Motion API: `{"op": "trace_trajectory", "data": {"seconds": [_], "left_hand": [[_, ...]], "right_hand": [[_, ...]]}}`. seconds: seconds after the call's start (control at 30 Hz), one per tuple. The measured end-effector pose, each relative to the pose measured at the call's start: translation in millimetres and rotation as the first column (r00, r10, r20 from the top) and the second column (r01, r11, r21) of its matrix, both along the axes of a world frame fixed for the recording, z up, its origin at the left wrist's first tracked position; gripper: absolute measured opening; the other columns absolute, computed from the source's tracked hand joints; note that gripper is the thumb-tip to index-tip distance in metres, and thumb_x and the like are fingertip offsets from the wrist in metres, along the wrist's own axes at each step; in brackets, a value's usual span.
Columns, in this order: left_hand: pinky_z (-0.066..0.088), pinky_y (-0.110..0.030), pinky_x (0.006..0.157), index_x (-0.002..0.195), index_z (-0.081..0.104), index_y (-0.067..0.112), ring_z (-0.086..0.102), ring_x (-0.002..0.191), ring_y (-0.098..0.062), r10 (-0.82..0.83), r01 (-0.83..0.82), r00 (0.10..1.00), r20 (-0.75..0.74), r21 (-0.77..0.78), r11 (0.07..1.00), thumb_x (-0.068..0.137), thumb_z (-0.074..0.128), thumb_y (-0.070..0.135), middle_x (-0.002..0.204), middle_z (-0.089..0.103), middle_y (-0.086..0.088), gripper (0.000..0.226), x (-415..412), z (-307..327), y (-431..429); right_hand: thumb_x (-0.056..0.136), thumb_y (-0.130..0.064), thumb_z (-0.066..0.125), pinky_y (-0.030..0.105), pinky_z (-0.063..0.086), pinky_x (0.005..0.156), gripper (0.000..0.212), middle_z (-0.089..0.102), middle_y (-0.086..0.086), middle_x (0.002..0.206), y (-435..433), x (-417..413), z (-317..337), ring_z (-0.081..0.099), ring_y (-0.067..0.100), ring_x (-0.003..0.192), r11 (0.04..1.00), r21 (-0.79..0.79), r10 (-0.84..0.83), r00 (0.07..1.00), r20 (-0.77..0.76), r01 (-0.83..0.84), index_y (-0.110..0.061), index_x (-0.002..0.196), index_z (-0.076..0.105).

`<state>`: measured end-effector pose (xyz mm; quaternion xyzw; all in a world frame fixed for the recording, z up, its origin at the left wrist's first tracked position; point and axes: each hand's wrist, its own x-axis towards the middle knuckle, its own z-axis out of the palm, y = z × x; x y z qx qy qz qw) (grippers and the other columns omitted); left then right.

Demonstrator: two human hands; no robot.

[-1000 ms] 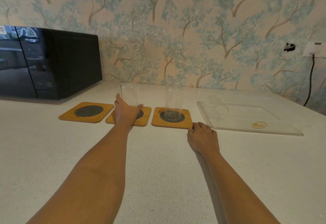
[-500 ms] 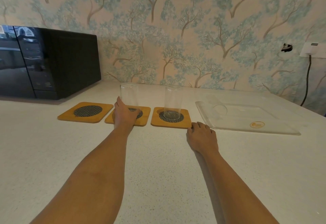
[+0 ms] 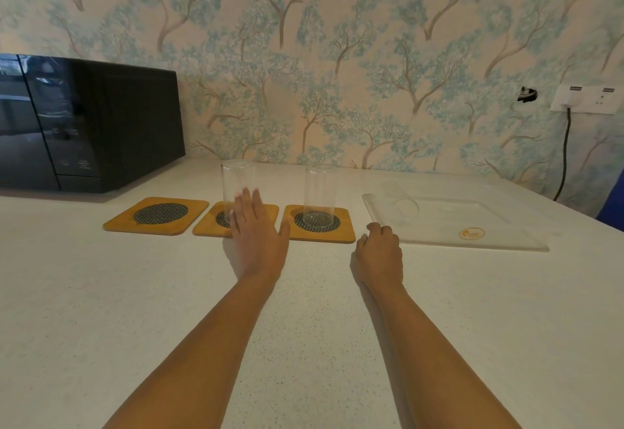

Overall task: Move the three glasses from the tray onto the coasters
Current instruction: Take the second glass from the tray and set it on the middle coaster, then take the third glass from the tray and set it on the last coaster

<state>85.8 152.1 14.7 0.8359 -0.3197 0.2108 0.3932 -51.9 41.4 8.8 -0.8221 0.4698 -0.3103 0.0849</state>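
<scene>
At frame centre, the left hand (image 3: 258,232) has just let go of the middle glass (image 3: 237,188); its fingers are now spread flat and empty. That glass stands on the middle coaster (image 3: 266,215), another glass (image 3: 319,193) on the right coaster (image 3: 344,231). The left coaster (image 3: 157,215) is bare. A third glass (image 3: 400,202) lies tipped on the clear tray (image 3: 506,226), right of centre. The right hand (image 3: 380,253) rests loosely curled on the tabletop (image 3: 101,293), holding nothing.

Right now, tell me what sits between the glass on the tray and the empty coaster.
The last glass lies on its side on the tray; the empty coaster is far left. Between them stand two upright glasses, one on the middle coaster and one on the right coaster, plus the open left hand by the middle one.
</scene>
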Motion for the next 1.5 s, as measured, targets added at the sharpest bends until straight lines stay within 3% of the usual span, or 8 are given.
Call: {"op": "trace_trajectory", "data": {"seconds": [0.2, 0.33, 0.47, 0.73, 1.03, 1.17, 1.37, 1.5], "left_hand": [[0.002, -0.035, 0.122, 0.15, 0.01, 0.012, -0.002, 0.149, -0.021, -0.196, 0.173, 0.971, 0.134, 0.168, 0.971, 0.099, 0.032, 0.041, 0.161, 0.004, -0.006, 0.063, -43, -7, -15], [0.011, -0.035, 0.121, 0.147, 0.022, 0.011, 0.012, 0.147, -0.022, -0.33, 0.308, 0.941, 0.072, 0.219, 0.926, 0.098, 0.037, 0.036, 0.158, 0.019, -0.007, 0.057, -63, -12, -33], [0.011, -0.036, 0.121, 0.148, 0.023, 0.01, 0.011, 0.148, -0.023, -0.4, 0.379, 0.917, 0.005, 0.309, 0.873, 0.1, 0.033, 0.038, 0.158, 0.019, -0.009, 0.056, -76, -16, -53], [0.017, -0.039, 0.119, 0.14, 0.038, 0.01, 0.024, 0.143, -0.027, -0.4, 0.384, 0.916, -0.044, 0.387, 0.838, 0.101, 0.031, 0.036, 0.152, 0.033, -0.011, 0.048, -84, -15, -94], [0.019, -0.04, 0.117, 0.134, 0.045, 0.007, 0.033, 0.137, -0.025, -0.419, 0.387, 0.908, -0.021, 0.429, 0.816, 0.101, 0.029, 0.031, 0.144, 0.044, -0.011, 0.044, -76, -16, -126], [0.02, -0.04, 0.117, 0.134, 0.045, 0.008, 0.036, 0.135, -0.025, -0.431, 0.398, 0.902, -0.03, 0.448, 0.801, 0.101, 0.028, 0.031, 0.142, 0.046, -0.011, 0.044, -73, -20, -130], [0.011, -0.041, 0.119, 0.142, 0.035, 0.009, 0.023, 0.142, -0.024, -0.443, 0.421, 0.894, -0.069, 0.47, 0.776, 0.101, 0.023, 0.032, 0.152, 0.033, -0.01, 0.048, -70, -23, -133], [0.005, -0.041, 0.12, 0.146, 0.028, 0.011, 0.013, 0.147, -0.023, -0.446, 0.43, 0.89, -0.09, 0.489, 0.759, 0.102, 0.021, 0.035, 0.158, 0.021, -0.009, 0.051, -69, -26, -134]], "right_hand": [[0.1, -0.013, 0.038, 0.034, 0.044, 0.092, 0.031, 0.055, 0.014, 0.126, 4, -5, 9, 0.052, 0.028, 0.115, 0.995, 0.072, -0.086, 0.948, 0.307, 0.067, -0.006, 0.126, 0.054], [0.1, -0.015, 0.04, 0.035, 0.045, 0.089, 0.029, 0.055, 0.014, 0.124, -1, -10, 19, 0.053, 0.029, 0.113, 0.997, 0.051, -0.076, 0.922, 0.378, 0.061, -0.007, 0.123, 0.055], [0.098, -0.015, 0.044, 0.035, 0.043, 0.087, 0.027, 0.056, 0.016, 0.121, -19, -21, 34, 0.053, 0.031, 0.111, 0.999, -0.036, -0.009, 0.914, 0.407, 0.026, -0.005, 0.119, 0.057], [0.096, -0.022, 0.05, 0.036, 0.043, 0.093, 0.034, 0.052, 0.017, 0.13, -84, -34, 66, 0.051, 0.033, 0.12, 0.997, 0.046, -0.065, 0.957, 0.283, 0.054, -0.005, 0.126, 0.053], [0.095, -0.042, 0.05, 0.041, 0.038, 0.106, 0.068, 0.04, 0.022, 0.145, -143, 0, 80, 0.041, 0.036, 0.133, 0.925, 0.37, -0.087, 0.996, -0.018, 0.087, 0.003, 0.143, 0.032], [0.094, -0.043, 0.05, 0.04, 0.04, 0.105, 0.067, 0.044, 0.019, 0.144, -159, 11, 84, 0.044, 0.035, 0.132, 0.882, 0.456, -0.086, 0.991, -0.1, 0.123, 0.002, 0.141, 0.037], [0.097, -0.05, 0.041, 0.045, 0.034, 0.109, 0.067, 0.031, 0.016, 0.154, -161, 18, 91, 0.038, 0.037, 0.137, 0.767, 0.628, 0.031, 0.971, -0.235, 0.128, -0.006, 0.147, 0.034], [0.098, -0.049, 0.037, 0.044, 0.034, 0.109, 0.066, 0.033, 0.013, 0.153, -161, 20, 91, 0.039, 0.033, 0.137, 0.754, 0.633, 0.039, 0.952, -0.305, 0.172, -0.006, 0.148, 0.03]]}}
